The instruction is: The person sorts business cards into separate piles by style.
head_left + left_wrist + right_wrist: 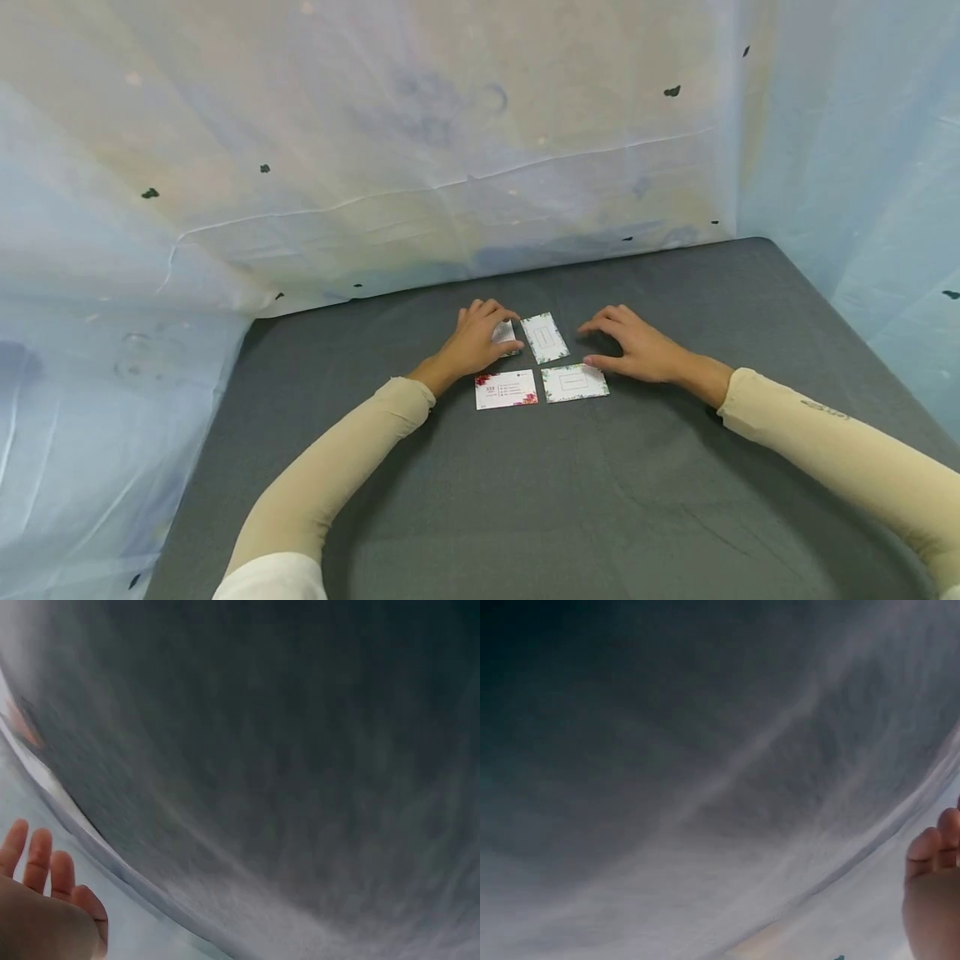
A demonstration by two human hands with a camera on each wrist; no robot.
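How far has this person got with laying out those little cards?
Three cards already lie flat on the grey table: the upper right card, the red-flowered card and the green-bordered card. In hand: the left hand covers a fourth card at the upper left, seemingly the last gap in a square. The right hand holds nothing. Whether more cards follow is not visible.

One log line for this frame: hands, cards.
left hand: on card stack | right hand: hovering, holds nothing | three cards flat on table
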